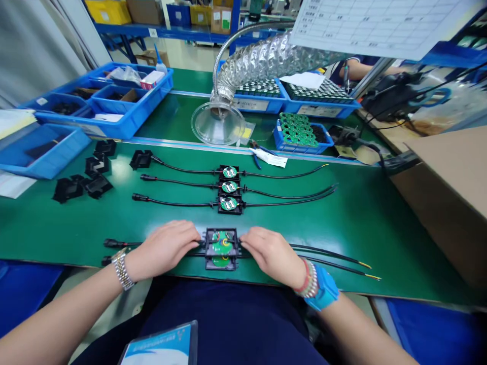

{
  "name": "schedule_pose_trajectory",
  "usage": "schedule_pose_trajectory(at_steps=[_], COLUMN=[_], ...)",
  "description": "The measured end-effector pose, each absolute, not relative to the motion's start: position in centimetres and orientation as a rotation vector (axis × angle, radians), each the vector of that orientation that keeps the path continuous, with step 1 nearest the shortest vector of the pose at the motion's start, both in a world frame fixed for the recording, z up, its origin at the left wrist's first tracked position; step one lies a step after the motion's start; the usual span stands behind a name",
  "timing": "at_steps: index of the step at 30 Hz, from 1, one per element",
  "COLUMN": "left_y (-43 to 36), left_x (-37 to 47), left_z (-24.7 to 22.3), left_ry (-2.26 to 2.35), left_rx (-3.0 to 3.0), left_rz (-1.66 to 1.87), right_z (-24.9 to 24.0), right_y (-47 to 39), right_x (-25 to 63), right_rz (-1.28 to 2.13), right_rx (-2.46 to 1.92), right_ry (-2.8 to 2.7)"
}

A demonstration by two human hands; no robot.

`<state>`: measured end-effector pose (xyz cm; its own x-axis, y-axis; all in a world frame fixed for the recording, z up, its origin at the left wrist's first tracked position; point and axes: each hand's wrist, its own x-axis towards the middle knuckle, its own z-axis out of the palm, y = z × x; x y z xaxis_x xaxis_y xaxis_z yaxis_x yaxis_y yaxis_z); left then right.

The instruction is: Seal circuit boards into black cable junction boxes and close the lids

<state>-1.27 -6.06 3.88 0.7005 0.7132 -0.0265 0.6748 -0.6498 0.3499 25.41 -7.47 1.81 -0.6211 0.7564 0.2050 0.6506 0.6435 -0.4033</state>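
Near the bench's front edge lie two black square housings, one partly over the other, each showing a green round circuit board (222, 244). My left hand (169, 248) pinches the black cable at the left side of the upper housing (207, 241). On the opposite side, my right hand (268, 253) has its fingers closed on the cable where it leaves that housing. From under my right hand, two black cables (327, 251) run out to bare yellow wire ends. Connector plugs (112, 243) lie left of my left hand.
Beyond my hands, several cabled housings (229, 204) lie in a column. Loose black housings (68, 188) sit at left by blue bins (125, 119). A funnel-shaped extractor hood (218, 126), pliers (256, 159) and a tray of green boards (300, 147) stand behind; a cardboard box (429, 203) is right.
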Motion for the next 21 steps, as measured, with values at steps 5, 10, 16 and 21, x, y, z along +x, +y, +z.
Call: schedule_pose_trajectory(at_steps=[5,10,16,21], left_y=[-8.0,-8.2,-9.5,-6.7], left_x=[-2.0,-2.4,-0.4,-0.3], left_z=[3.3,1.9,2.0,4.4], left_ry=[1.086,1.077,0.959,0.819], left_rx=[2.541,2.579,2.583,2.474], left_rz=[0.105,0.063,-0.017,0.007], right_z=[1.3,-0.2,0.2,2.3], right_y=[-9.6,-10.3,-11.7,-10.3], right_x=[26.9,30.0,33.1,33.8], right_rz=[0.396,0.434,0.598,0.758], right_rx=[-1.092,-1.097,-1.023,-1.027], right_ry=[-2.566,-2.499,-2.533,-2.583])
